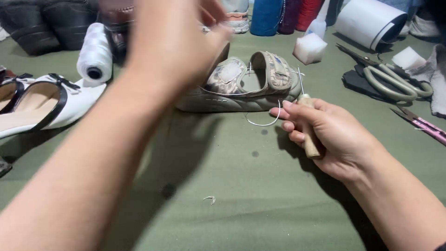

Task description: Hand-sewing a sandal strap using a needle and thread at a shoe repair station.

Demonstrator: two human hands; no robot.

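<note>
I see an olive-green cloth surface (260,195) filling the view, evenly lit with soft shadows. At twelve o'clock stand coloured rolls (283,14), possibly thread cones.

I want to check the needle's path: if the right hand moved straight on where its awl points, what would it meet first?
Probably the grey-beige strapped shoe: the wooden-handled awl in the right hand points up toward its heel end, though depth is unclear.

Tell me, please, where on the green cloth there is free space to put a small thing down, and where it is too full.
Free: the green cloth in front of the camouflage shoe, between the left hand and right hand, bearing only a thread scrap. Another bare strip lies behind the shoe, beside the white thread spool. Crowded: the right side, with scissors and foam blocks, and the far edge.
</note>
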